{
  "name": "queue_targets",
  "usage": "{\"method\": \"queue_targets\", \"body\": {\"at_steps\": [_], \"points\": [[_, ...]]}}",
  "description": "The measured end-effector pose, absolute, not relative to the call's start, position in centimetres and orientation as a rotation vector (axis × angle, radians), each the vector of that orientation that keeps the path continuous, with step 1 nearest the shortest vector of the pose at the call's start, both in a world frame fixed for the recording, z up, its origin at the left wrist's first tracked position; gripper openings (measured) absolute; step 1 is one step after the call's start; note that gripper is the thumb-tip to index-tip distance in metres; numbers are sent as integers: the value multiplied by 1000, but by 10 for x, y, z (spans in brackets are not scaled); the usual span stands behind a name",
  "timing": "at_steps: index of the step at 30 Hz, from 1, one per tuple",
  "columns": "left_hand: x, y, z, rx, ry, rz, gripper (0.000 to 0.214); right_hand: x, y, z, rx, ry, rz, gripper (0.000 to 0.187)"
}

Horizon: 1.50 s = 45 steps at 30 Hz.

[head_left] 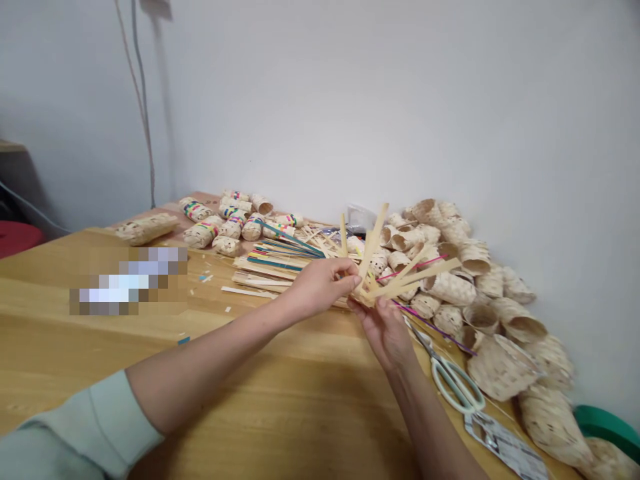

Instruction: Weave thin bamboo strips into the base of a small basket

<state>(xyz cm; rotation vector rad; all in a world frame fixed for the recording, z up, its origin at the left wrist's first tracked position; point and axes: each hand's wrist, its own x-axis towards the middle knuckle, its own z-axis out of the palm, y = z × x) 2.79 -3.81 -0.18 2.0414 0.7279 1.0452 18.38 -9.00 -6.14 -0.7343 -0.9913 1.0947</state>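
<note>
Pale bamboo strips (371, 255) fan up and to the right from a small woven piece held above the table. My left hand (327, 283) is closed, with thumb and fingers pinching the strips from the left. My right hand (387, 330) is closed around the lower right side of the same piece, its thumb near the bases of the strips. The woven base is mostly hidden by my fingers. Just behind my hands lies a bundle of flat strips (265, 273), some of them blue. Scissors with pale green handles (457, 385) lie to the right of my right hand.
Several woven bamboo tubes (453, 288) are heaped along the wall on the right. More tubes with coloured bands (203, 233) lie at the back left, near a longer woven roll (145, 229). A blurred-out object (127, 280) rests on the wooden table (280, 400). A green round object (607, 427) sits far right.
</note>
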Motion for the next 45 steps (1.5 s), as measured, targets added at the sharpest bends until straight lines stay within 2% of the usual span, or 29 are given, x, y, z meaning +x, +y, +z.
{"method": "queue_targets", "body": {"at_steps": [7, 10, 17, 22, 28, 37, 45], "points": [[24, -31, -9, 2132, 676, 892, 13, 187, -87, -63, -846, -1070, 1080, 33], [29, -30, -15, 2130, 680, 960, 15, 187, -86, -61, -844, -1057, 1067, 37], [37, -36, -19, 2137, 535, 1156, 19, 185, -87, -54, -797, -1003, 1021, 32], [38, -45, -12, 2005, 518, 1162, 11, 186, -87, -55, -783, -1027, 951, 35], [44, -43, -22, 1719, 486, 1228, 29, 187, -85, -63, -838, -1083, 888, 40], [48, -36, -31, 1657, 458, 1174, 19, 189, -81, -65, -801, -1032, 935, 38], [42, -34, -26, 1498, 474, 1089, 26, 189, -85, -63, -863, -1014, 889, 49]]}}
